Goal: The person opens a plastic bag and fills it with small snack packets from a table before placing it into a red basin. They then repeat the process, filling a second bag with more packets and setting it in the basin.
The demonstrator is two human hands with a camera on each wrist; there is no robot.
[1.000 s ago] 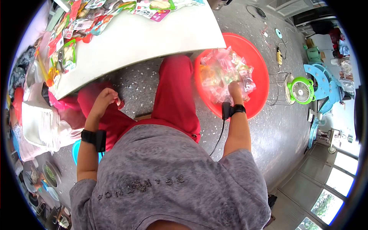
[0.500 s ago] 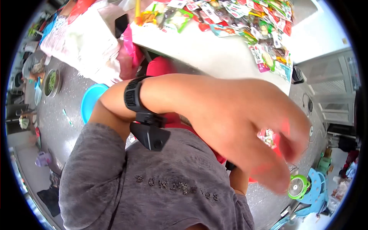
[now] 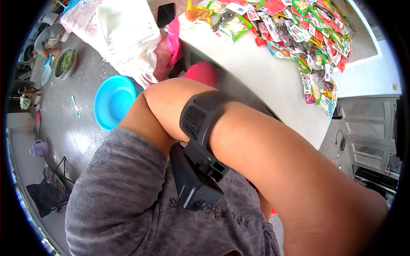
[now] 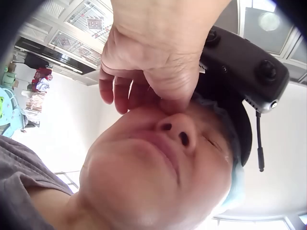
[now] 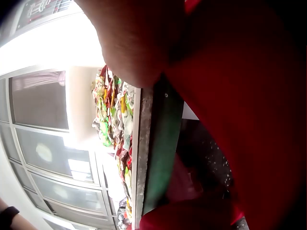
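Observation:
My left hand is raised to the person's face, its bent fingers and thumb touching beside the nose in the left wrist view; nothing is seen held in it. Across the head view its bare forearm and back stretch large and close, a black strap with a camera round the wrist. Part of my right hand shows in the right wrist view, low by the red trousers and the table edge. Its fingers are hidden there, and the left arm covers it in the head view.
Many colourful food packets lie heaped on the white table. A phone and a stack of white cloth are at its left. On the floor stand a blue basin and a bowl of greens.
My left hand has risen from the lap, past the camera, to the face. The head view has turned left; the red basin with plastic packets is now nearly all behind the arm.

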